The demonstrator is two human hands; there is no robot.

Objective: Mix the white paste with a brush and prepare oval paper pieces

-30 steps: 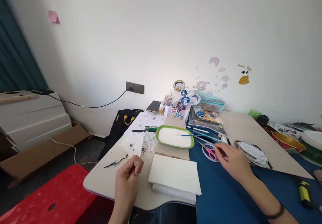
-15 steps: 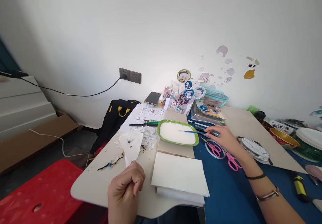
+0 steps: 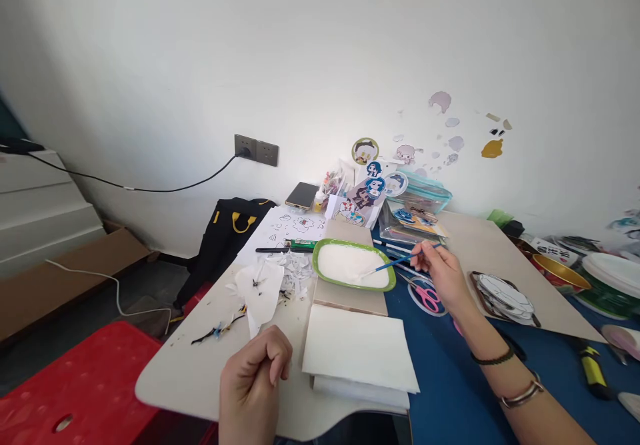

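Note:
My right hand pinches a slim blue paintbrush near its upper end. The brush slants down to the left, its pale tip at the white contents of a green-rimmed oval dish. Whether those contents are liquid or powder I cannot tell. In the foreground my left hand rests as a loose fist, with nothing visible in it. To its right lies a stack of blank white paper, in front of the dish. Pink-handled scissors lie just left of my right hand, partly over a round item.
White paper scraps and a torn sheet lie left of the dish. A phone, stickers and clear pouches stand by the wall. Paper cutouts and a yellow-black cutter are at right; a red stool at left.
My right hand has tilted the paintbrush more steeply and drawn back slightly; the tip has moved toward the dish's near side. The left hand stays a fist. The view has shifted a little.

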